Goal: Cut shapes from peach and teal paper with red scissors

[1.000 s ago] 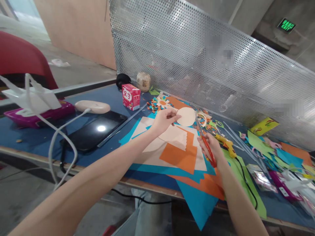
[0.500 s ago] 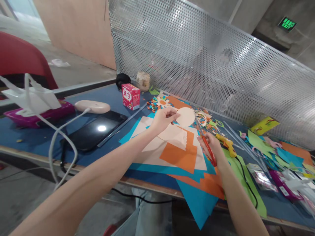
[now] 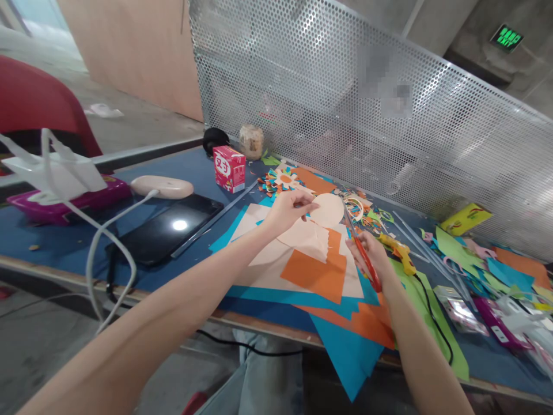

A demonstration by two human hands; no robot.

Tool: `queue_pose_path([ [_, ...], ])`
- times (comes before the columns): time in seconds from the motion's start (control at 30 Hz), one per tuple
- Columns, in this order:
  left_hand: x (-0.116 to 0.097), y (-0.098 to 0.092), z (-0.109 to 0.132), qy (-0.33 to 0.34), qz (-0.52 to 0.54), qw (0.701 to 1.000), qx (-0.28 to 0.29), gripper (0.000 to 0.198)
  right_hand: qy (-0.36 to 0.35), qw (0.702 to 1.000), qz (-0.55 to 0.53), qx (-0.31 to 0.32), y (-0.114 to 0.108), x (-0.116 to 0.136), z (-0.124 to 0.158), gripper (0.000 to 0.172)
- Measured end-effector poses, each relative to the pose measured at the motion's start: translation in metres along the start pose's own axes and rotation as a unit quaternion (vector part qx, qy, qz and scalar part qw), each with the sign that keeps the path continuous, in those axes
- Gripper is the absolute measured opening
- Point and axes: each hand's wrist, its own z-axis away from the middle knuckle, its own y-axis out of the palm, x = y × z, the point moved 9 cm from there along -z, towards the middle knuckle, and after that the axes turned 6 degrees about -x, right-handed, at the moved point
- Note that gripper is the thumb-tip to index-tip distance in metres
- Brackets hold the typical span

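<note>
The left hand (image 3: 291, 210) pinches a flat, smooth, cream paper circle (image 3: 329, 209) by its left edge. The right hand (image 3: 375, 253) is curled round the red handles of the scissors (image 3: 367, 263). The thin metal blades come right by the circle's right edge, but I can't quite tell if they touch it.

Below the hands, a cream sheet (image 3: 268, 270), an orange piece (image 3: 317, 275) and a blue sheet (image 3: 294, 300) lie in a messy pile on the blue counter (image 3: 162, 168). Just past the hands are curly scraps (image 3: 375, 219) and a paper flower (image 3: 286, 179) with an orange middle. Behind those stands a shiny metal screen (image 3: 311, 109) full of little holes. A yellow glue gun (image 3: 400, 253) lies just right of the right hand.

Beyond the left hand stand a pink box (image 3: 229, 169) and a round jar (image 3: 251, 142) with pale stuff inside. Far left of that hand, a purple pack (image 3: 103, 193) has white tissues (image 3: 82, 173) poking out of its top.
</note>
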Motion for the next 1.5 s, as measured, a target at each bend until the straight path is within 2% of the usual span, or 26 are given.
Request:
queue_pose_path([
  [0.13, 0.003, -0.003, -0.001, -0.009, 0.001, 1.0, -0.011, 0.012, -0.001, 1.0, 0.008, -0.008, -0.002, 0.003, 0.0, 0.049],
  [0.37, 0.006, -0.016, -0.002, -0.036, 0.013, 0.996, -0.085, 0.007, -0.003, 1.0, 0.012, 0.002, -0.004, 0.011, 0.003, 0.044],
  [0.63, 0.001, -0.006, -0.001, 0.012, 0.044, 0.999, -0.029, 0.009, -0.009, 0.999, -0.025, 0.028, 0.006, 0.002, 0.002, 0.048],
  [0.87, 0.002, -0.005, -0.002, 0.02, 0.038, 0.999, -0.017, 0.01, -0.014, 1.0, -0.019, 0.017, 0.003, 0.001, 0.0, 0.047],
  [0.93, 0.002, -0.008, -0.003, 0.019, 0.027, 0.999, -0.027, 0.011, -0.015, 1.0, -0.015, 0.012, 0.001, 0.001, 0.0, 0.046],
  [1.1, 0.006, -0.022, -0.006, 0.001, 0.034, 0.995, -0.096, 0.008, -0.02, 1.0, -0.012, 0.012, 0.001, 0.003, 0.001, 0.044],
  [1.33, 0.005, -0.014, -0.006, 0.018, 0.02, 0.998, -0.061, 0.019, -0.017, 1.0, -0.02, -0.006, -0.001, 0.002, -0.002, 0.046],
  [1.5, 0.002, -0.016, -0.004, 0.039, 0.015, 0.997, -0.072, 0.013, -0.014, 0.999, -0.034, 0.024, 0.003, 0.005, 0.001, 0.046],
])
